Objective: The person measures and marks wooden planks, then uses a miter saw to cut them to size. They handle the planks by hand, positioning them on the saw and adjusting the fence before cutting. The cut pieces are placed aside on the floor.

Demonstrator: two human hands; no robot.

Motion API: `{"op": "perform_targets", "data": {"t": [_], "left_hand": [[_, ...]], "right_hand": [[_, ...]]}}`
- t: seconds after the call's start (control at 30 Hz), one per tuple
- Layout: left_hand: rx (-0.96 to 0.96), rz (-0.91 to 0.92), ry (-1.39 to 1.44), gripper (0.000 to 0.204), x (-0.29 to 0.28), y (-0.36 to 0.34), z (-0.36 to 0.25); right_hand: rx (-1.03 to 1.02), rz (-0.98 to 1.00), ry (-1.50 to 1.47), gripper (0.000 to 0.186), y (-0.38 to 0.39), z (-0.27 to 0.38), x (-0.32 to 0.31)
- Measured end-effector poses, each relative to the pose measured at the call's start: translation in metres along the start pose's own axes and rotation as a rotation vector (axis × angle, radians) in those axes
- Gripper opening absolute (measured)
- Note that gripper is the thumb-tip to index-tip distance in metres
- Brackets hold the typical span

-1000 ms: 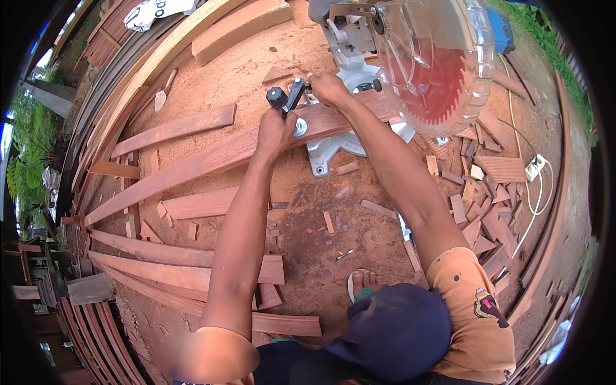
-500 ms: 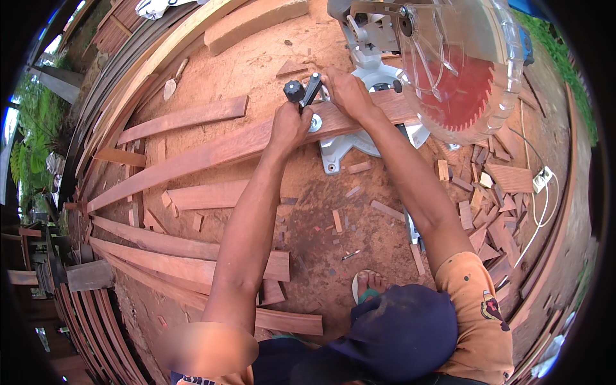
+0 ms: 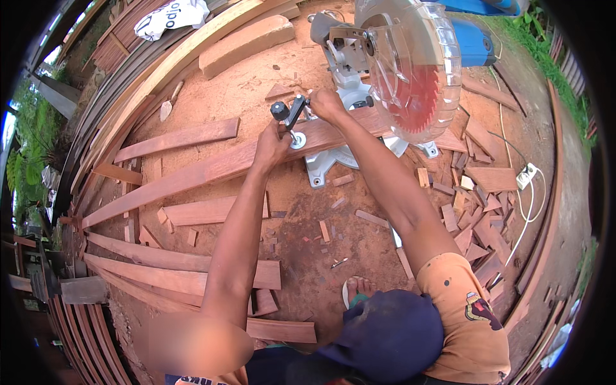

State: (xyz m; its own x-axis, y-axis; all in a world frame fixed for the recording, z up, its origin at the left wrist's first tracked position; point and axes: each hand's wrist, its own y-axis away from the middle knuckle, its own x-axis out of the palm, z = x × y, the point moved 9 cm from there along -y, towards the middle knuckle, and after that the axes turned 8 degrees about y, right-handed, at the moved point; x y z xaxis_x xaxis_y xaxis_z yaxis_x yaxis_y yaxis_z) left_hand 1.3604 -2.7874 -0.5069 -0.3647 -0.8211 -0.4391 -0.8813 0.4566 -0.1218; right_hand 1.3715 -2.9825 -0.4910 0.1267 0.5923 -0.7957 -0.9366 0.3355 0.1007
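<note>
A long reddish plank (image 3: 196, 172) lies across the grey base (image 3: 317, 172) of a mitre saw. A black clamp with a round knob (image 3: 280, 111) and a metal foot disc (image 3: 297, 140) stands at the plank. My left hand (image 3: 273, 144) has its fingers closed round the clamp's upright just below the knob, beside the disc. My right hand (image 3: 327, 106) grips the clamp at the far end of its black arm, above the plank; its fingertips are partly hidden. The red toothed blade (image 3: 417, 106) sits under a clear guard just right of my right hand.
Loose boards (image 3: 173, 282) lie at lower left, offcuts (image 3: 481, 237) in a heap at right. A white socket strip with cords (image 3: 526, 176) is at far right. A thick light beam (image 3: 244, 45) and a trowel (image 3: 170, 102) lie behind. A sandalled foot (image 3: 356, 289) shows below.
The whole view has shifted a little, first right, then left and down, with more of the blue saw motor showing now. Both hands remain at the clamp, with little movement against it.
</note>
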Motion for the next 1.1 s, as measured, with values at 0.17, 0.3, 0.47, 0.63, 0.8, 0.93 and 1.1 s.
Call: {"op": "perform_targets", "data": {"t": [0.17,0.3,0.47,0.63,0.8,0.93,1.1], "left_hand": [[0.106,0.115,-0.412,0.091,-0.021,0.020,0.028],[0.085,0.221,-0.562,0.114,-0.023,0.017,0.047],[0.093,0.292,-0.515,0.121,0.008,0.012,0.039],[0.191,0.184,-0.574,0.096,0.011,0.013,0.046],[0.173,0.154,-0.534,0.085,0.014,0.015,0.045],[0.105,0.187,-0.548,0.087,0.014,0.016,0.048],[0.103,0.146,-0.522,0.088,0.009,0.012,0.055]], "right_hand": [[-0.453,-0.433,0.099,0.049,0.105,0.070,-0.059],[-0.897,-0.375,0.272,0.050,0.131,0.117,-0.037],[-0.857,-0.115,0.487,0.032,0.109,0.118,-0.024],[-0.986,-0.112,0.529,0.021,0.104,0.133,-0.021],[-0.976,-0.052,0.618,0.018,0.093,0.133,-0.025],[-0.696,-0.204,0.817,0.048,0.082,0.137,-0.018],[-0.707,-0.015,1.055,0.043,0.083,0.161,-0.021]]}}
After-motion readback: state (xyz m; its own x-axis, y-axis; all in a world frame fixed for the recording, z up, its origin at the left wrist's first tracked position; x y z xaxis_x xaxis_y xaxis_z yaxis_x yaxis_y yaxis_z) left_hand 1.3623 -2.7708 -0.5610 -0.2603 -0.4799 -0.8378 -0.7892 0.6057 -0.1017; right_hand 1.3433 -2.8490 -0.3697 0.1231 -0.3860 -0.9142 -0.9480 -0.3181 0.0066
